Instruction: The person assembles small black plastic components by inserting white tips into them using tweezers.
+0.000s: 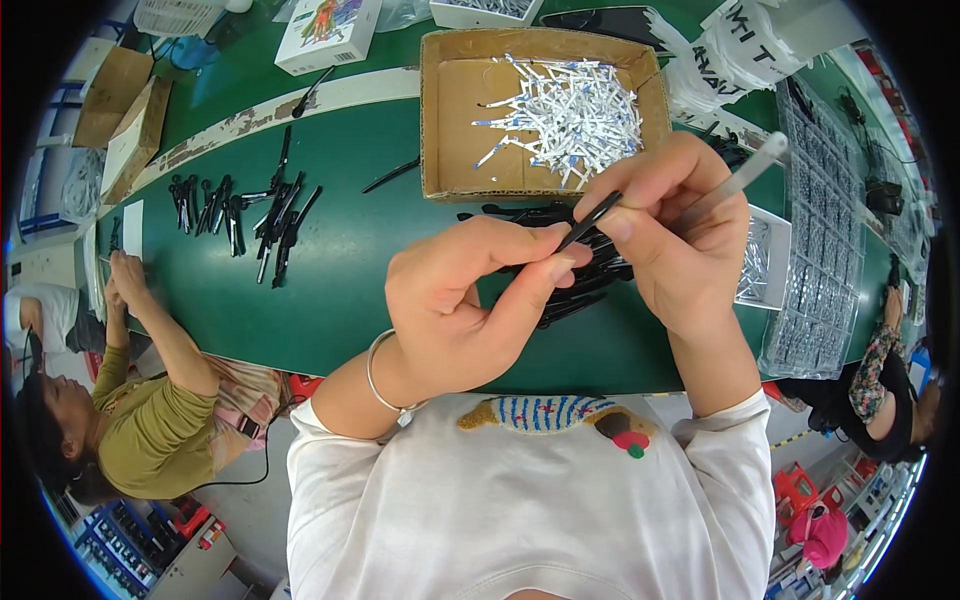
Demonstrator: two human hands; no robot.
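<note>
Black stick (590, 221) between two hands

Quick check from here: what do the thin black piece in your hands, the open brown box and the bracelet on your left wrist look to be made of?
The thin black piece, pinched by the left hand and right hand, looks like moulded plastic: matte, uniformly black. The open brown box looks like plain corrugated cardboard: dull tan walls, raw edges. The bracelet seems to be metal: thin, silvery, shiny, though plastic cannot be excluded.
</note>
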